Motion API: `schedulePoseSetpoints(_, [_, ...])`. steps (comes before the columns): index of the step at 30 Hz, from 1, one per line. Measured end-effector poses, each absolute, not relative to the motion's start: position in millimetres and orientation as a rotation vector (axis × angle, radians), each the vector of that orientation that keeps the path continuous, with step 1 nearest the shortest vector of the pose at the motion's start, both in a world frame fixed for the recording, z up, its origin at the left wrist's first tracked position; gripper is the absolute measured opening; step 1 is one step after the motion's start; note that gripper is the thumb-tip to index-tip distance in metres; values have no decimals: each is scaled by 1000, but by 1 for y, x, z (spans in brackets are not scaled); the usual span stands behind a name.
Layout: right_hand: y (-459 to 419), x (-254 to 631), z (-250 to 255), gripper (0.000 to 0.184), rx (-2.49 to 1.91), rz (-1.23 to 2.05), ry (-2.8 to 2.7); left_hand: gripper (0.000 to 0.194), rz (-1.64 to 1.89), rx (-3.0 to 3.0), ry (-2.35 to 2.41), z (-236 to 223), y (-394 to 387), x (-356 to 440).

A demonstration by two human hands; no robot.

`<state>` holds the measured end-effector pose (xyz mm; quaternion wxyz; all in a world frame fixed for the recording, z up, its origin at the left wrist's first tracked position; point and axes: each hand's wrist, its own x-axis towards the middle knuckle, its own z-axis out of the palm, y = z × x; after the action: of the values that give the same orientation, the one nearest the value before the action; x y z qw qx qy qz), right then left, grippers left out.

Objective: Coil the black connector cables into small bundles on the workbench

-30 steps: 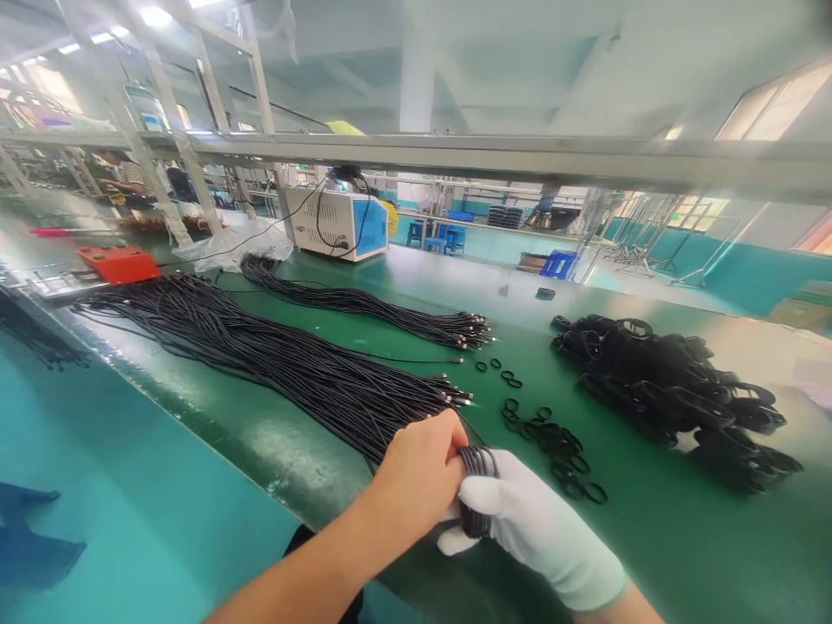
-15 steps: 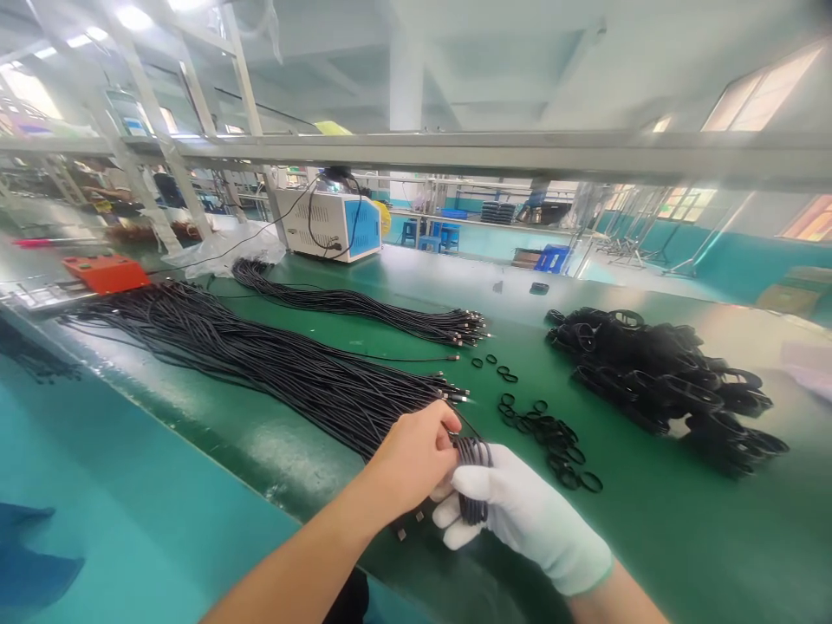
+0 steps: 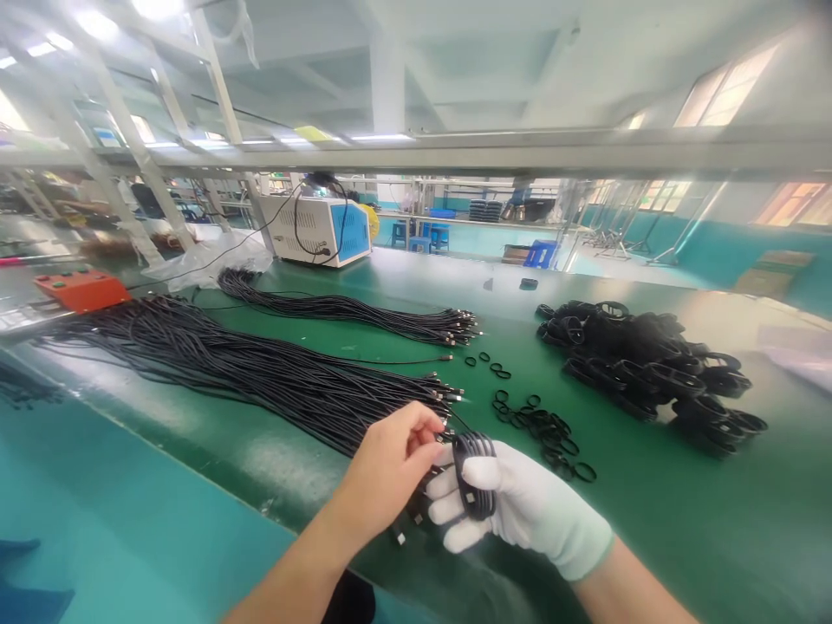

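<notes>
My right hand (image 3: 513, 498), in a white glove, holds a small coil of black cable (image 3: 477, 477) between thumb and fingers. A metal plug shows low on the coil. Beside it is my bare left hand (image 3: 393, 459), with fingers curled and thumb bent in at the coil's left side, closed on the cable; the grip is partly hidden. Under and behind my left hand lies a large bundle of long black cables (image 3: 260, 373), metal plugs at its right end. Small black rings (image 3: 542, 425) lie just beyond my right hand.
A second cable bundle (image 3: 364, 308) lies farther back. At right is a heap of coiled black cables (image 3: 637, 355). An orange box (image 3: 83, 289) sits at left, and a white-and-blue machine (image 3: 318, 227) stands behind. A shelf beam (image 3: 416, 156) crosses above the green table (image 3: 650, 520).
The coil has turned in my right hand, so its loops and a plug show more. My left hand has opened slightly and shifted left. The whole view has shifted a little.
</notes>
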<state>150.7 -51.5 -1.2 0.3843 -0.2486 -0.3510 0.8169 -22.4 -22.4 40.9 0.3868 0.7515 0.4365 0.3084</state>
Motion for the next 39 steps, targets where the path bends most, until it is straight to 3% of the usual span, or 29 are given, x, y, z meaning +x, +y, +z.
schedulePoseSetpoints(15, [-51,145,0,21,-835,1940,-976,15,850,1960,1275,14,-21,12])
schedulePoseSetpoints(21, [-55,155,-4,32,-743,1993,-860,20,398,2078,976,35,31,4])
schedulePoseSetpoints(27, [-53,157,-6,36,-577,2097,-728,3,359,2302,960,17,73,72])
schedulePoseSetpoints(30, [-53,160,-5,36,-543,2060,-732,7,328,2310,951,-2,76,100])
schedulePoseSetpoints(33, [-49,163,2,39,-595,1915,-753,10,350,2232,952,-4,79,98])
schedulePoseSetpoints(39, [-34,164,12,48,-1085,1214,-542,12,447,1885,826,19,55,44])
